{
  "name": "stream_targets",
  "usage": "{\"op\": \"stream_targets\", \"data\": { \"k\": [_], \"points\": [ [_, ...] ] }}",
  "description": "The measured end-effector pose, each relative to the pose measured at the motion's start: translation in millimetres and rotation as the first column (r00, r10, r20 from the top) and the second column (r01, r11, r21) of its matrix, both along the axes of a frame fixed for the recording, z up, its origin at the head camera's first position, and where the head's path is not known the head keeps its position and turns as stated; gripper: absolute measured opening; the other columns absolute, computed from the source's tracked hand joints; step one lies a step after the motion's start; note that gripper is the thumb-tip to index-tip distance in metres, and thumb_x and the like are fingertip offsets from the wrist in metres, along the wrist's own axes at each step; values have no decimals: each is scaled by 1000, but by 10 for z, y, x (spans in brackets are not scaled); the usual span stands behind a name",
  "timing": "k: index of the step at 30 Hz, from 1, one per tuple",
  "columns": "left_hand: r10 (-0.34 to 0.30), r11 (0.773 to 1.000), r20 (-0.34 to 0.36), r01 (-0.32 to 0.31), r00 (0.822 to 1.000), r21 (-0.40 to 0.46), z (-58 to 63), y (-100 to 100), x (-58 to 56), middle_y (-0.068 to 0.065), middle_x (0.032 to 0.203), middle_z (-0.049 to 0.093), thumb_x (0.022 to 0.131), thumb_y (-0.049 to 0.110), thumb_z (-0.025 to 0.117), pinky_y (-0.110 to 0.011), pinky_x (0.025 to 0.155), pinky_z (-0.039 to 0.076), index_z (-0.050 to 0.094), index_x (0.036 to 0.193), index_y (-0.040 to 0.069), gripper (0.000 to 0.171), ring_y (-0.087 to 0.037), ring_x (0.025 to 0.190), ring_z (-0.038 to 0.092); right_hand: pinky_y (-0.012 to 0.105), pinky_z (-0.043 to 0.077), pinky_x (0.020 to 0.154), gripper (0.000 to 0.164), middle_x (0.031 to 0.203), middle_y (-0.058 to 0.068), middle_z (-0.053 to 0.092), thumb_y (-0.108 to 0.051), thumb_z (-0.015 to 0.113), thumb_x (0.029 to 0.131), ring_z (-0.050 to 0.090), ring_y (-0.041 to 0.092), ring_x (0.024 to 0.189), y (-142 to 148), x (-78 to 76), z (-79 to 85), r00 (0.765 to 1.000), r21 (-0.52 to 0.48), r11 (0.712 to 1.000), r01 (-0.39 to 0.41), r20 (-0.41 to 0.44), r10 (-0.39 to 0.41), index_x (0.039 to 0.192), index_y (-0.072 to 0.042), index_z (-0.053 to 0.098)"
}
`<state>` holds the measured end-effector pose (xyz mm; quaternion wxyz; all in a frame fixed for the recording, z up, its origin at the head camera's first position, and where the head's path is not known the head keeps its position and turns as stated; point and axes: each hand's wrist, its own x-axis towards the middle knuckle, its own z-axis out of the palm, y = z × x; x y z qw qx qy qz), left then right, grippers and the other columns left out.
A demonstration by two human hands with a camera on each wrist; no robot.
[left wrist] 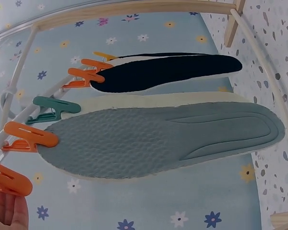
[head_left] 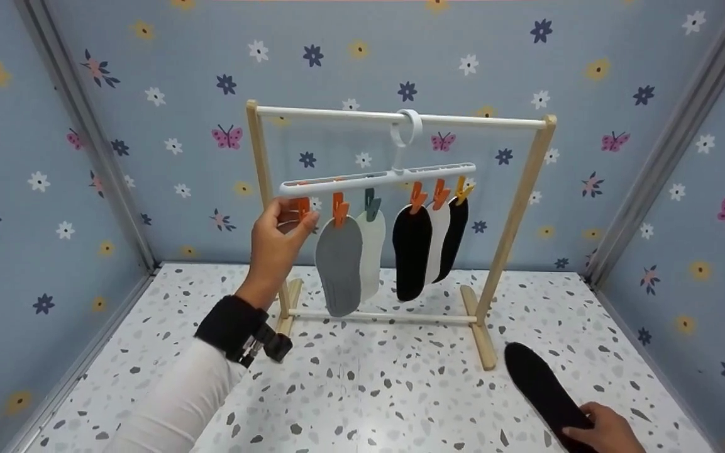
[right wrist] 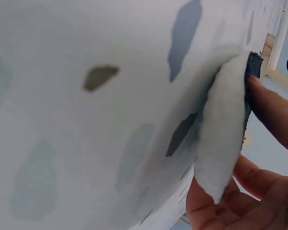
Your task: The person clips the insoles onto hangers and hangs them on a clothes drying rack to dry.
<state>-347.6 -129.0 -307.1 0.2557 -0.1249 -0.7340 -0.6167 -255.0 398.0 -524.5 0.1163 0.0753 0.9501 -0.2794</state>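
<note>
At the left end of the white hanger [head_left: 343,184], my left hand [head_left: 277,242] pinches an orange clothespin [left wrist: 9,179]. Beside it, a grey insole [head_left: 340,267] hangs from another orange clothespin [head_left: 340,211], and a pale insole [head_left: 373,258] behind it from a dark green one [left wrist: 55,104]. Farther right, a black insole [head_left: 411,255], a white insole [head_left: 439,229] and another black insole [head_left: 456,236] hang from two orange clothespins and a yellow clothespin [head_left: 463,190]. My right hand [head_left: 607,428] holds a black insole [head_left: 541,384] low over the floor; its white underside shows in the right wrist view.
The hanger's ring [head_left: 406,129] loops over the top bar [head_left: 481,119] of a wooden rack [head_left: 519,207]. Its left end tilts down. The rack's feet [head_left: 480,333] stand on a speckled white surface [head_left: 362,396], with flowered blue panels [head_left: 362,63] behind and at both sides.
</note>
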Motion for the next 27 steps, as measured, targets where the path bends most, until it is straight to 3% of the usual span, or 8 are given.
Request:
{"op": "stream_targets", "data": {
  "k": [7, 11, 14, 18, 27],
  "points": [
    [-27, 1000, 67, 27, 997, 4, 33, 14, 34, -12, 112, 57, 90, 27, 65, -29, 93, 46, 52, 120, 2, 41, -19, 103, 56, 45, 48, 75, 32, 82, 6, 63, -17, 70, 82, 59, 24, 79, 49, 13, 30, 1000, -54, 999, 3, 22, -2, 95, 11, 59],
    [-38, 999, 106, 40, 994, -17, 153, 57, 176, -15, 115, 56, 93, 20, 60, -31, 92, 47, 48, 124, -2, 39, -23, 105, 57, 40, 48, 73, 27, 83, 5, 63, -12, 66, 85, 59, 20, 77, 67, 34, 40, 996, -160, 986, 45, 88, -31, 99, 11, 60],
    [-35, 999, 96, 39, 995, -35, 235, 81, 276, -18, 115, 55, 94, 16, 59, -31, 91, 48, 47, 124, -4, 38, -25, 105, 57, 35, 48, 68, 27, 82, 3, 63, -11, 64, 87, 57, 17, 72, 69, 60, 47, 992, -247, 966, 76, 118, -48, 102, 11, 60],
    [-25, 999, 96, 29, 995, -43, 267, 88, 317, -17, 115, 55, 94, 16, 59, -31, 92, 47, 47, 125, -4, 38, -24, 105, 56, 31, 46, 64, 29, 81, 0, 63, -12, 63, 88, 54, 16, 67, 79, 98, 46, 992, -336, 940, 58, 126, -17, 104, 11, 58],
    [-34, 999, 116, 38, 993, -34, 290, 101, 328, -16, 114, 55, 94, 18, 59, -30, 92, 48, 46, 125, -3, 40, -23, 104, 57, 32, 48, 68, 30, 83, 2, 62, -15, 64, 89, 57, 16, 72, -12, 119, 65, 991, -366, 929, 56, 130, -9, 105, 10, 58]
  ]
}}
